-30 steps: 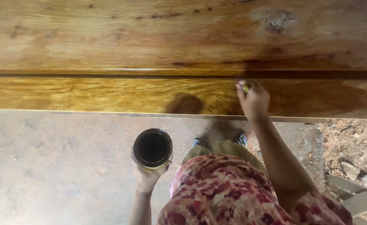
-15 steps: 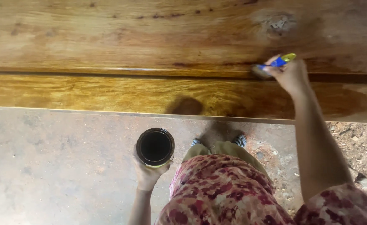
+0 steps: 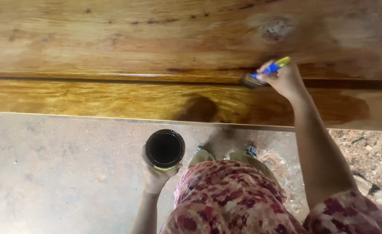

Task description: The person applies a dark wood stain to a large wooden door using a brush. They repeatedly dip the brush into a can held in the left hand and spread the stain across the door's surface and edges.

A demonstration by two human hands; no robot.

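While a large wooden panel (image 3: 113,43) fills the upper part of the view, a paintbrush (image 3: 264,73) with a blue and yellow handle is gripped in the closed right hand (image 3: 286,80). Its bristles are pressed against the dark groove between the upper board and the glossy, wet-looking lower board. A round open can (image 3: 165,148) of dark liquid is clasped from below by the left hand (image 3: 156,173), held above the concrete floor (image 3: 56,173), well apart from the brush. A red floral garment (image 3: 230,199) is seen below.
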